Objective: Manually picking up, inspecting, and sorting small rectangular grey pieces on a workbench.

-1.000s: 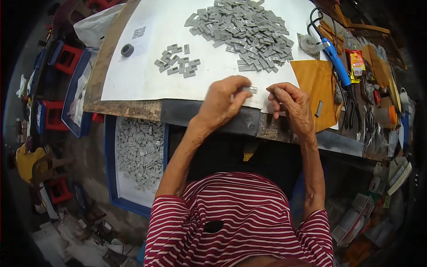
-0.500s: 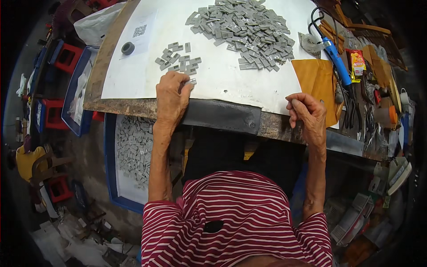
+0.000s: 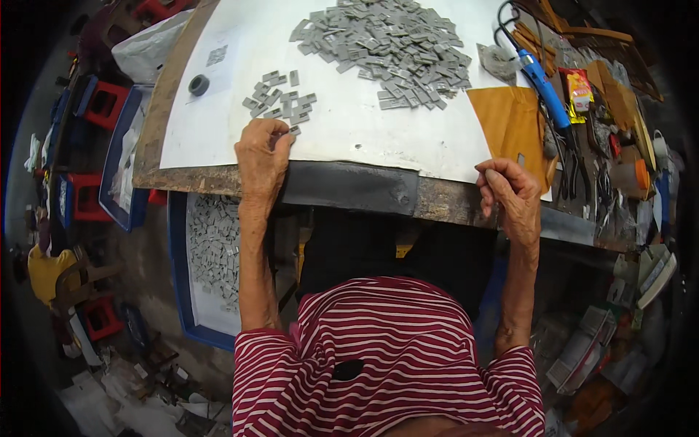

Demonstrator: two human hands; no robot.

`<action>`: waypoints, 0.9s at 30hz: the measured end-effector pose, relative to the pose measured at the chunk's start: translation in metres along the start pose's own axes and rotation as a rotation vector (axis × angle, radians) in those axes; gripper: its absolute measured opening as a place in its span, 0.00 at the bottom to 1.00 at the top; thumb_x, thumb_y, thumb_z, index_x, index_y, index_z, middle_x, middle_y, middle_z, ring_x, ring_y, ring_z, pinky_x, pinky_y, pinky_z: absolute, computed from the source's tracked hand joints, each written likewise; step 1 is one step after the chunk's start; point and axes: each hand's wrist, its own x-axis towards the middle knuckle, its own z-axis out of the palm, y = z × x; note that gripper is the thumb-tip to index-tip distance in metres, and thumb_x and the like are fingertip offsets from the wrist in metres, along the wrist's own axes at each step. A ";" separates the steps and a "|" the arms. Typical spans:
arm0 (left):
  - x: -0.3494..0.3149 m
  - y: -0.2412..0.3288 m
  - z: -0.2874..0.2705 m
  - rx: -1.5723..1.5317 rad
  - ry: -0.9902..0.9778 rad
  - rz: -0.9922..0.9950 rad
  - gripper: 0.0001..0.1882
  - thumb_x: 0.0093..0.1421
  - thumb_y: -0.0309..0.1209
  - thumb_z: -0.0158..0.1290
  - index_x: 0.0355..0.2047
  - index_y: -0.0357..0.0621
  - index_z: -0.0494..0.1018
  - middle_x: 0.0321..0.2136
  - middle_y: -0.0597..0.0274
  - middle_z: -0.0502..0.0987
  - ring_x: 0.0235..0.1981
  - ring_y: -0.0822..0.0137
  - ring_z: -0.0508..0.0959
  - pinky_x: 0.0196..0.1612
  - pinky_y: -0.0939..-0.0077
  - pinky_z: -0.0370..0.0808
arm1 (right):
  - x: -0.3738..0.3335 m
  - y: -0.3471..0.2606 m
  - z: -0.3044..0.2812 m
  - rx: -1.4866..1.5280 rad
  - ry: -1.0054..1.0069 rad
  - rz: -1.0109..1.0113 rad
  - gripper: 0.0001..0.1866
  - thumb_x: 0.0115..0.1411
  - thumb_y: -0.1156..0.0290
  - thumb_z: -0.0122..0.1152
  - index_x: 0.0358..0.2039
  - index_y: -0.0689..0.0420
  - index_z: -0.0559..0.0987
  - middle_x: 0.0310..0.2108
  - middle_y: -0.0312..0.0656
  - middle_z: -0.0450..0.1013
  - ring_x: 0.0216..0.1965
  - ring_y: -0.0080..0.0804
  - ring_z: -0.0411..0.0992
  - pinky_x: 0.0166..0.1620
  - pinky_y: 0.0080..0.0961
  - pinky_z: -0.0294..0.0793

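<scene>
My left hand (image 3: 261,156) is at the table's near edge, its fingers curled and pressed on a small flat grey rectangular piece (image 3: 294,130). Just beyond it lies a loose group of the same grey pieces (image 3: 280,98). A large heap of such pieces (image 3: 393,47) sits farther back on the white sheet (image 3: 349,138). Over the near edge at the right, my right hand (image 3: 513,193) is closed, thumb against bent fingers; whatever is in it is hidden. One small grey piece (image 3: 520,158) shows against the brown paper (image 3: 506,120) just past its knuckles.
A dark ring-shaped roll (image 3: 198,85) stands on the sheet at left. On the right lie a blue-handled tool (image 3: 545,87) with its cord, a clear plastic bag (image 3: 499,64) and pliers (image 3: 575,171). Below the table's left side, a blue tray (image 3: 182,291) holds many grey pieces.
The whole view has shifted slightly. My left hand has moved a little left with the grey piece at its fingertips. A small grey piece now shows beside my right hand, which stays closed.
</scene>
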 end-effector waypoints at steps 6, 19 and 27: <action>0.001 0.010 -0.001 0.034 0.028 0.006 0.04 0.47 0.22 0.53 0.25 0.34 0.72 0.24 0.53 0.73 0.26 0.61 0.74 0.30 0.71 0.72 | -0.002 0.007 -0.003 -0.031 0.012 -0.004 0.08 0.59 0.76 0.50 0.35 0.68 0.74 0.24 0.37 0.69 0.18 0.16 0.64 0.20 0.12 0.66; 0.048 0.067 0.090 -0.163 -0.157 0.373 0.07 0.46 0.18 0.51 0.27 0.39 0.72 0.26 0.52 0.71 0.31 0.52 0.71 0.35 0.64 0.68 | -0.013 0.010 -0.005 -0.040 0.019 0.014 0.08 0.59 0.75 0.50 0.35 0.67 0.74 0.24 0.36 0.69 0.19 0.15 0.64 0.20 0.12 0.66; 0.070 0.055 0.112 0.071 -0.236 0.575 0.13 0.41 0.15 0.50 0.28 0.42 0.72 0.28 0.53 0.69 0.32 0.53 0.71 0.36 0.65 0.69 | -0.020 0.011 -0.013 -0.038 0.055 0.035 0.08 0.59 0.76 0.50 0.35 0.68 0.74 0.24 0.38 0.69 0.20 0.17 0.64 0.20 0.13 0.67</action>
